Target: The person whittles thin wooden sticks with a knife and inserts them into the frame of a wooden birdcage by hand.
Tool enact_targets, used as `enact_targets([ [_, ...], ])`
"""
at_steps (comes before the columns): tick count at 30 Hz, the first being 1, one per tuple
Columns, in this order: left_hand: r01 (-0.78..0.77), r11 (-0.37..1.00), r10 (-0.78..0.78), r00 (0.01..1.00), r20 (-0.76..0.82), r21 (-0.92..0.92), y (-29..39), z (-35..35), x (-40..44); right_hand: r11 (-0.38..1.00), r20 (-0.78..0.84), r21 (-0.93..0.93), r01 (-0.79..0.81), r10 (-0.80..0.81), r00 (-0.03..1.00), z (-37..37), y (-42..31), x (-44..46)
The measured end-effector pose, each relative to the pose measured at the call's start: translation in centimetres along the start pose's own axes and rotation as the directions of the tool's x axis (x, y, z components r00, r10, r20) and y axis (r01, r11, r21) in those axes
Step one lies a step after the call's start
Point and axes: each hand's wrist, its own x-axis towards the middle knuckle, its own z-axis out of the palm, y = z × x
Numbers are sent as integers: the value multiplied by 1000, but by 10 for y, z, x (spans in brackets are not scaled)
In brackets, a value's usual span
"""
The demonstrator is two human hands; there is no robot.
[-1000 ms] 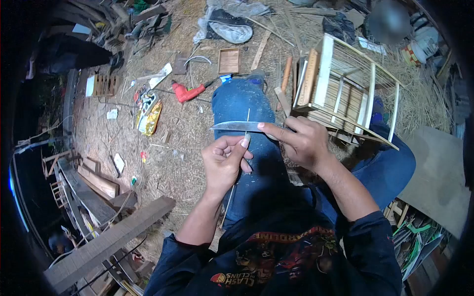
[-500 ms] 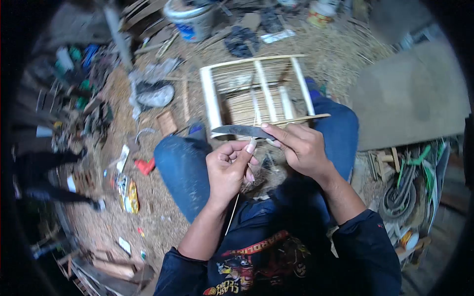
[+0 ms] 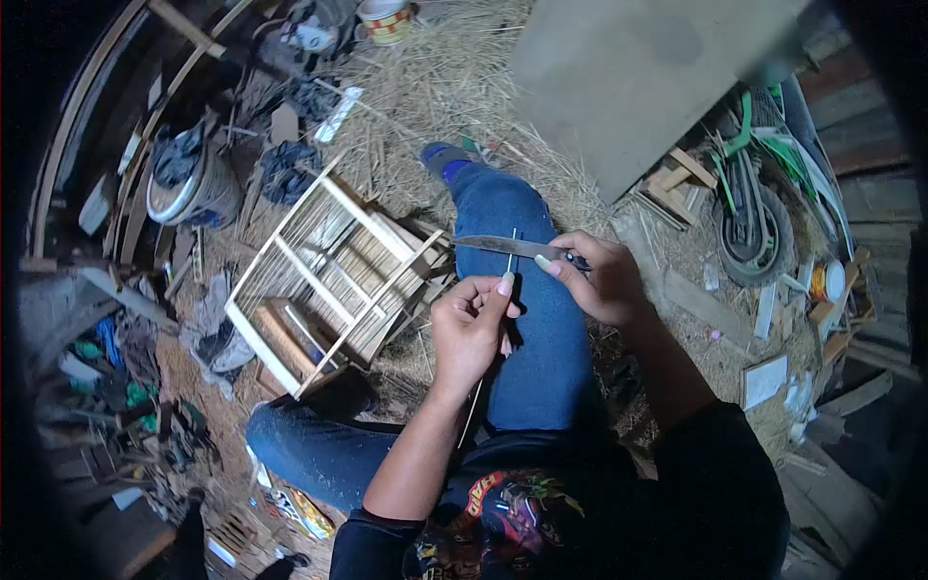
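Since the knife (image 3: 483,243) lies right across the thin stick (image 3: 471,416) just beyond the left hand (image 3: 469,329), I'd say cut fingertips are the big worry. The left thumb and fingers are pinching the stick close to the blade, so if the edge skipped off something that skinny, skin would be next in line (I can't tell which edge is the sharp one, mind you). The right hand (image 3: 604,280) has its fingers closed on the handle, with the thumb up near the base of the blade. Any slip of that thumb could twist the knife and make it bite too deep or snap the stick.

Also, all of this is over the jeans leg (image 3: 541,377), so a hard push that suddenly broke through could catch the thigh or knee. The stick's lower end hangs free below the left hand, and knocking that could swing the top around under the blade. The slatted wooden frame (image 3: 259,348) sits near the blade tip's side too, so a wide stroke might clip it.
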Motion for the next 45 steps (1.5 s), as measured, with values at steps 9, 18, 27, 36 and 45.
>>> enact_targets([
  [9, 28, 986, -43, 996, 84, 164, -3, 52, 33, 981, -106, -158, -115, 99, 989, -18, 44, -17],
  [18, 49, 966, -72, 994, 85, 254, -15, 72, 49, 971, -54, -225, -87, 77, 996, -20, 67, -26],
  [27, 96, 971, -109, 993, 50, 219, -15, 77, 50, 959, -8, -233, -161, 163, 987, -15, 81, -22],
  [36, 44, 958, -54, 998, 25, 284, -13, 82, 47, 978, -82, -197, -71, 55, 995, -5, 82, -24],
  [45, 58, 952, -63, 998, 5, 299, -15, 85, 47, 971, -125, -184, -153, 131, 983, -4, 90, -23],
])
